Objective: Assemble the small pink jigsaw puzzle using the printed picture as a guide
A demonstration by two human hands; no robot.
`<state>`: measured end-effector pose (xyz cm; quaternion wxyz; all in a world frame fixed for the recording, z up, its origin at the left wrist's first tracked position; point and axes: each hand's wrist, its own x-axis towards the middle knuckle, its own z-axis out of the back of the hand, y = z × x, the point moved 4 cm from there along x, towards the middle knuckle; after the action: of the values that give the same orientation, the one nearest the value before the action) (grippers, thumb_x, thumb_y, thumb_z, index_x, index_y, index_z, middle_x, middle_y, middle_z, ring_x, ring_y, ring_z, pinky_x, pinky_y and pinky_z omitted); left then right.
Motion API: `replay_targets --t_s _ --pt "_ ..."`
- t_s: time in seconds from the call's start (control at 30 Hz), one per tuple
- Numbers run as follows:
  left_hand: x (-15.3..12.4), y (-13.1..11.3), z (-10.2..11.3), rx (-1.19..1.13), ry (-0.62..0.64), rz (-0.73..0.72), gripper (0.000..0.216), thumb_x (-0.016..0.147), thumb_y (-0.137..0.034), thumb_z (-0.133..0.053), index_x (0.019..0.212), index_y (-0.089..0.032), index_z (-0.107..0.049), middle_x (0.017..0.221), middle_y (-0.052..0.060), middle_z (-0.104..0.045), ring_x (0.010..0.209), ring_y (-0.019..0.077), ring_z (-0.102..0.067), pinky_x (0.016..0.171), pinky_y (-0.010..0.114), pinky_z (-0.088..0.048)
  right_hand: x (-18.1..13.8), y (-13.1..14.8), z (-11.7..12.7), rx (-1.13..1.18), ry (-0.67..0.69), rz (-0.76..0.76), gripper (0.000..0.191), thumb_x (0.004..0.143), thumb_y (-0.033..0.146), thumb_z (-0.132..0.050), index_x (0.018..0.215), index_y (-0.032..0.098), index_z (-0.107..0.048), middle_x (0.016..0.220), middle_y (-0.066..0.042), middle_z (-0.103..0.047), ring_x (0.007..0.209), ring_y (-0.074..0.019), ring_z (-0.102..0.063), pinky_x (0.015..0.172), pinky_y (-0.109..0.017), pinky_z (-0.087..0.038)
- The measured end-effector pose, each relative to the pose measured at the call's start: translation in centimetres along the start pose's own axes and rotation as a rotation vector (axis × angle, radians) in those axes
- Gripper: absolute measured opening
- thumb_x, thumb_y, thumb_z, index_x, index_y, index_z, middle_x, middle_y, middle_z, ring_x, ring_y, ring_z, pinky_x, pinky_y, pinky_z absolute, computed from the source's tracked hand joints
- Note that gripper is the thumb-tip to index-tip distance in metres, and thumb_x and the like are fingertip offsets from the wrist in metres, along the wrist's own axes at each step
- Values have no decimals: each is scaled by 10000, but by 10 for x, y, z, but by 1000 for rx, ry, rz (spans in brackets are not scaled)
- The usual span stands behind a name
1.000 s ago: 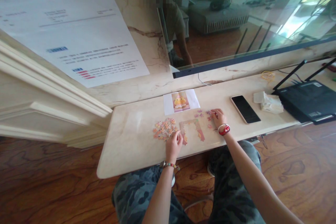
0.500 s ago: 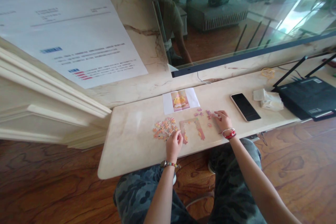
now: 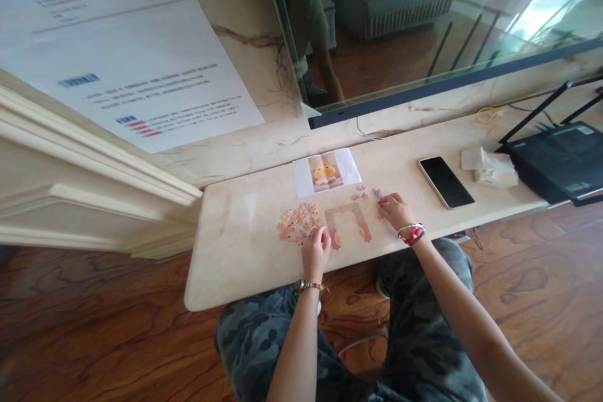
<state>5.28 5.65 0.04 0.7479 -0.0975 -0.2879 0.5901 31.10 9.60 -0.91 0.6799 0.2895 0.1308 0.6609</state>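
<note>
A partly built jigsaw frame (image 3: 349, 226) lies on the marble shelf (image 3: 245, 245) in front of me. My left hand (image 3: 315, 251) rests at its left edge, fingers curled, beside a heap of loose orange and pink pieces (image 3: 298, 223). At the frame's right side my right hand (image 3: 396, 211) pinches with closed fingers among a few purple pieces (image 3: 363, 193); what it holds is too small to name. A reference picture of a yellow figure (image 3: 326, 173) lies just behind the frame.
A black phone (image 3: 446, 181) lies face up to the right, then crumpled white tissue (image 3: 490, 167) and a black router with antennas (image 3: 558, 160). A glass panel (image 3: 424, 25) and a printed poster (image 3: 117, 56) stand behind. Wooden floor lies below the shelf's front edge.
My right hand has drawn back a little from the purple pieces toward the frame's right edge. The left hand stays at the frame's left edge. The view has tipped slightly.
</note>
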Motion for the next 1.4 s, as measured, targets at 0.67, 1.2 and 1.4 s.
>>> replay_targets --t_s 0.67,1.2,1.4 --pt "1 -2 -2 5 14 -5 178 790 -171 -411 884 -169 -562 701 30 -594 617 107 -540 570 206 -386 -87 41 4 226 186 185 238 803 307 -428 956 213 -583 812 -42 -620 686 -125 -574 650 -259 -479" --pt "2 -5 -2 81 9 -3 192 788 -184 -412 879 -182 -581 720 33 -589 613 117 -527 540 211 -355 -93 43 0 206 64 187 212 789 331 -455 851 208 -616 861 -73 -570 812 -166 -556 752 -310 -475" --pt "1 -5 -3 83 15 -15 193 781 -170 -414 879 -183 -580 725 31 -590 636 119 -529 561 213 -358 -98 41 4 213 87 157 210 809 299 -413 832 205 -599 855 -69 -556 803 -166 -549 746 -312 -470"
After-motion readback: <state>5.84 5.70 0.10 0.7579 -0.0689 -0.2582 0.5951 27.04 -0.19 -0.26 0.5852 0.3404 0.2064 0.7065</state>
